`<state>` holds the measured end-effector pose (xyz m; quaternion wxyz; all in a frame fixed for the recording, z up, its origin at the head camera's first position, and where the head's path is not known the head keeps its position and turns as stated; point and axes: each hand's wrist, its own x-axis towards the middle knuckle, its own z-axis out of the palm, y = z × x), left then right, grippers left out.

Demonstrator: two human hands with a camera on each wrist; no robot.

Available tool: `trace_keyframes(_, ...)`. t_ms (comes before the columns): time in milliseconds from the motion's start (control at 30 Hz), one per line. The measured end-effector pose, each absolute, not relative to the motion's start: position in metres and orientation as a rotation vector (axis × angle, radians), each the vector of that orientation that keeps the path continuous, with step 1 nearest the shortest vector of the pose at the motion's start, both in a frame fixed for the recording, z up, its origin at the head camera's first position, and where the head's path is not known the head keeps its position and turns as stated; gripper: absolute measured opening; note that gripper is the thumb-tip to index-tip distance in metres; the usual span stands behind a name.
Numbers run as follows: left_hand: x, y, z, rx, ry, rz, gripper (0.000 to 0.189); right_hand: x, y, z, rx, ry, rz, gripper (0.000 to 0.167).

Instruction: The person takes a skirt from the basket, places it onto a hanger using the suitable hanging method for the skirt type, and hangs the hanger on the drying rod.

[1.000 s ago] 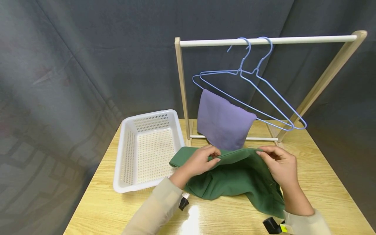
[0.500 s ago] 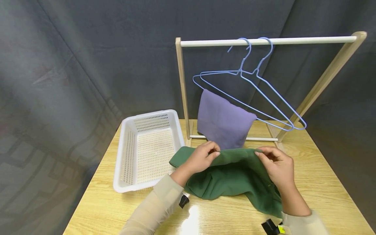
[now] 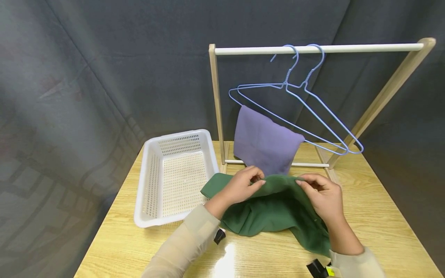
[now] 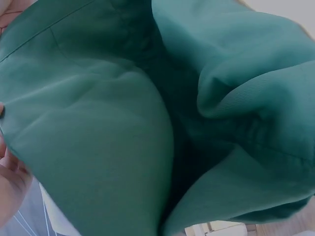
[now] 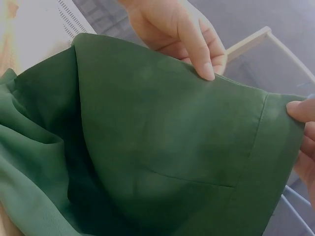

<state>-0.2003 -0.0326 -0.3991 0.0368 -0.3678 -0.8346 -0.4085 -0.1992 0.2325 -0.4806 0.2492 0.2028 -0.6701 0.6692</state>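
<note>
A green cloth garment point(image 3: 271, 214) with a sewn band along one edge lies partly lifted off the table. My left hand point(image 3: 245, 184) pinches its upper edge between thumb and fingers. Farther right along that edge, my right hand point(image 3: 325, 195) pinches the fabric too. The edge bows slightly upward between the two hands, while the lower folds rest on the wood. In the right wrist view a seam and a short stitched line cross the green garment point(image 5: 197, 142). Dark folds fill much of the left wrist view, where the garment point(image 4: 98, 137) hides most of the hands.
At left stands a white perforated basket point(image 3: 140, 193). Behind the hands is a wooden rack with a white rail point(image 3: 365, 48). Two blue wire hangers point(image 3: 323, 104) hang there, with a purple cloth point(image 3: 265, 139) on one. The table point(image 3: 114, 247) extends toward me.
My right hand has moved left along with the garment's edge, and my left hand has shifted slightly right. The gap between them is narrower. Basket and rack stay put.
</note>
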Motion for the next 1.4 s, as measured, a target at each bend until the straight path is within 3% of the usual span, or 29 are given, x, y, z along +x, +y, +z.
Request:
trace_keyframes(67, -0.201, -0.031, -0.399, -1.139, -2.558, -1.253, 0.005, -0.212, 0.245, -0.507, 0.537, -1.906, 1.733, 0.024)
trace_keyframes(233, -0.201, -0.029, -0.398, -1.133, -2.552, -1.237, 0.004, -0.211, 0.245, -0.513, 0.465, -2.004, 1.642, 0.022)
trace_keyframes(600, -0.199, -0.029, -0.396, -1.079, -2.500, -1.396, 0.004, -0.170, 0.199, -0.444, 0.428, -2.029, 1.583, 0.017)
trace_keyframes(700, -0.199, -0.029, -0.396, -1.068, -2.490, -1.413, 0.004, -0.171, 0.196, -0.446, 0.401, -2.045, 1.493, 0.019)
trace_keyframes(933, -0.201, -0.030, -0.396, -1.070, -2.501, -1.426, 0.004, -0.152, 0.173, -0.398, 0.390, -1.991, 1.584, 0.013)
trace_keyframes(1033, -0.201, -0.030, -0.395, -1.076, -2.517, -1.394, 0.004, -0.165, 0.185, -0.421, 0.440, -1.959, 1.591, 0.016)
trace_keyframes(1233, -0.202, -0.028, -0.394, -1.078, -2.519, -1.370, 0.007, -0.213, 0.231, -0.514, 0.471, -2.007, 1.520, 0.022)
trace_keyframes(1300, -0.202, -0.027, -0.394, -1.084, -2.511, -1.368, 0.008, -0.212, 0.228, -0.511, 0.479, -2.017, 1.516, 0.022)
trace_keyframes(1400, -0.203, -0.026, -0.395, -1.096, -2.491, -1.366, 0.009, -0.196, 0.209, -0.474, 0.550, -1.975, 1.563, 0.019)
